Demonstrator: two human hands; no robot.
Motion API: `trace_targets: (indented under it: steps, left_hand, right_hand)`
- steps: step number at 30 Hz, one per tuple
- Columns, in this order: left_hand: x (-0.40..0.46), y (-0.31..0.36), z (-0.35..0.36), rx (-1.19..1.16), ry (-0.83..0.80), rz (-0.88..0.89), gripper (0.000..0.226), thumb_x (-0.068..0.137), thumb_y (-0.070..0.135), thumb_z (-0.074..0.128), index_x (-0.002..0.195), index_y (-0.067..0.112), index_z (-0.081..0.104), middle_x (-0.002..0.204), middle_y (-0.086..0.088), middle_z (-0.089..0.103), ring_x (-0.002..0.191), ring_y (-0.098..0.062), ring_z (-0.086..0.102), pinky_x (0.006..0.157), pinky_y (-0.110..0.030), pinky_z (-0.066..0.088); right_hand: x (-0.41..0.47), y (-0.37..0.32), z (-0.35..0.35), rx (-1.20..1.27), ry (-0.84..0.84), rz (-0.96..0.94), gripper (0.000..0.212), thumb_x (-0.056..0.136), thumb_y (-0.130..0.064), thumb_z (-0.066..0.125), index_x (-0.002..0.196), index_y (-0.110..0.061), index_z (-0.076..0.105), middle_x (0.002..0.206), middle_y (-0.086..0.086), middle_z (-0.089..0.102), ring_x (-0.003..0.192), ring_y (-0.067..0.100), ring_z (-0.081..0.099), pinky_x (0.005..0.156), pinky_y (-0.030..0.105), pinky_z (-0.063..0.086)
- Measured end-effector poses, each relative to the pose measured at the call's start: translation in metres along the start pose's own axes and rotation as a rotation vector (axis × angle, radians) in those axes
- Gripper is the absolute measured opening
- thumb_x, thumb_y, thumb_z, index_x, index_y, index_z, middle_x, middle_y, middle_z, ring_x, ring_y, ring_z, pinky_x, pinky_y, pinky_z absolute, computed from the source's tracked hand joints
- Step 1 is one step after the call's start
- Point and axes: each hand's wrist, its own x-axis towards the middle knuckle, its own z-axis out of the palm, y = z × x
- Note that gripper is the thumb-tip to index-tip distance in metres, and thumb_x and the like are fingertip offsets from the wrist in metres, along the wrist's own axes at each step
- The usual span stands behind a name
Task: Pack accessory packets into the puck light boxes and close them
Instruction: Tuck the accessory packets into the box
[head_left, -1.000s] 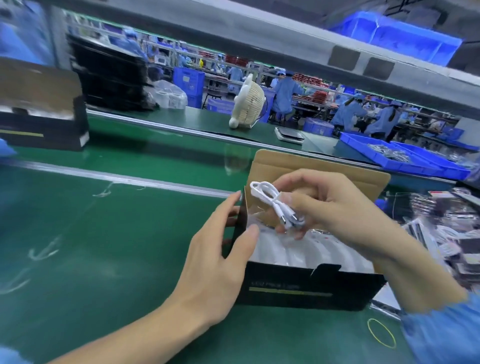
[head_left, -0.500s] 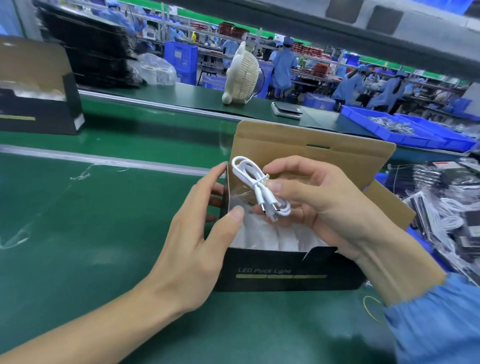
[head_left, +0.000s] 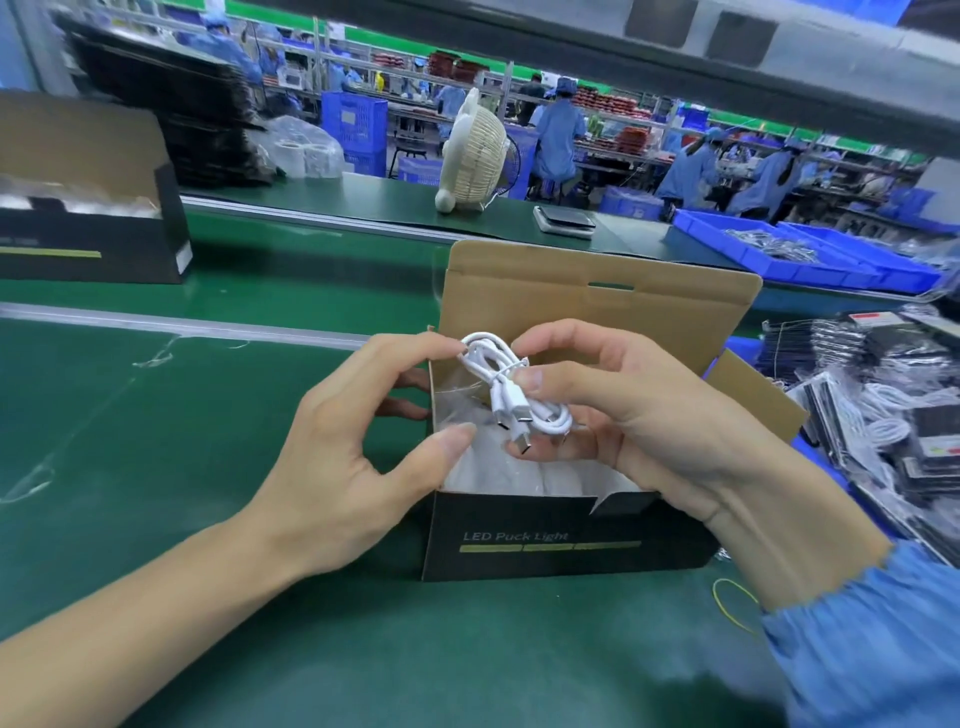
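Fingers (head_left: 524, 382) of the right hand (head_left: 639, 415) pinch a coiled white cable (head_left: 511, 389) above an open LED Puck Light box (head_left: 561, 535), while the left hand (head_left: 343, 441), fingers loosely spread, touches the coil's far end over the green bench (head_left: 156, 467).

cable bundle (head_left: 511, 392) above open box (head_left: 561, 535), packet pile (head_left: 883, 415) to its right.

Left of the open puck light box (head_left: 561, 535) the green belt (head_left: 156, 467) lies bare. Right of the box, heaped packets (head_left: 883, 415) crowd close. Behind it, the raised lid (head_left: 597, 301) blocks reach.
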Motion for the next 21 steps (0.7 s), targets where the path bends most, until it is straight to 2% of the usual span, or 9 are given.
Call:
trace_targets:
  steps: [2, 7, 9, 12, 15, 21]
  left_hand:
    - [-0.0001, -0.001, 0.0004, -0.019, 0.009, -0.004, 0.04, 0.085, 0.039, 0.063, 0.124, 0.036, 0.056, 0.118, 0.007, 0.065, 0.104, -0.022, 0.065, 0.088, -0.019, 0.051]
    - [-0.0003, -0.0025, 0.0012, -0.025, 0.011, -0.007, 0.039, 0.085, 0.04, 0.063, 0.123, 0.033, 0.055, 0.116, 0.007, 0.065, 0.103, -0.022, 0.065, 0.087, -0.018, 0.05]
    - [-0.0009, -0.0023, 0.0015, -0.025, 0.012, -0.005, 0.04, 0.086, 0.04, 0.062, 0.124, 0.034, 0.055, 0.116, 0.008, 0.064, 0.104, -0.022, 0.064, 0.088, -0.018, 0.049]
    - [-0.0013, -0.0023, 0.0022, -0.034, 0.008, -0.009, 0.04, 0.086, 0.04, 0.061, 0.125, 0.036, 0.054, 0.116, 0.01, 0.063, 0.104, -0.023, 0.063, 0.088, -0.017, 0.048]
    - [-0.0009, -0.0021, 0.0025, -0.037, 0.005, -0.008, 0.039, 0.086, 0.039, 0.061, 0.125, 0.037, 0.054, 0.117, 0.01, 0.063, 0.106, -0.023, 0.062, 0.089, -0.017, 0.048]
    - [-0.0018, -0.0018, 0.0033, -0.031, 0.002, -0.009, 0.035, 0.087, 0.039, 0.06, 0.122, 0.036, 0.057, 0.113, 0.006, 0.062, 0.103, -0.024, 0.061, 0.089, -0.018, 0.047]
  right_hand:
    - [-0.0007, -0.0009, 0.0004, 0.015, 0.003, 0.014, 0.017, 0.08, -0.004, 0.07, 0.096, -0.009, 0.064, 0.086, 0.014, 0.067, 0.063, 0.019, 0.064, 0.062, 0.032, 0.059]
    - [-0.0025, -0.0026, 0.0017, 0.054, -0.024, 0.04, 0.029, 0.073, -0.011, 0.071, 0.101, -0.008, 0.062, 0.082, 0.014, 0.071, 0.066, 0.025, 0.07, 0.062, 0.031, 0.059]
    - [-0.0028, -0.0033, 0.0015, 0.041, -0.017, 0.038, 0.025, 0.075, -0.013, 0.072, 0.098, -0.011, 0.064, 0.082, 0.012, 0.072, 0.067, 0.024, 0.071, 0.059, 0.027, 0.057]
    - [-0.0026, -0.0041, 0.0014, -0.02, 0.021, 0.033, 0.015, 0.077, -0.016, 0.072, 0.091, -0.02, 0.071, 0.085, 0.005, 0.07, 0.064, 0.017, 0.067, 0.051, 0.021, 0.05]
    - [-0.0023, -0.0045, 0.0025, 0.003, 0.04, 0.033, 0.009, 0.085, -0.013, 0.068, 0.088, -0.02, 0.072, 0.079, 0.004, 0.067, 0.058, 0.015, 0.061, 0.046, 0.02, 0.047]
    - [-0.0036, -0.0056, 0.005, 0.076, 0.077, 0.047, 0.02, 0.088, -0.006, 0.062, 0.078, -0.018, 0.074, 0.073, 0.006, 0.063, 0.052, 0.014, 0.054, 0.042, 0.02, 0.045]
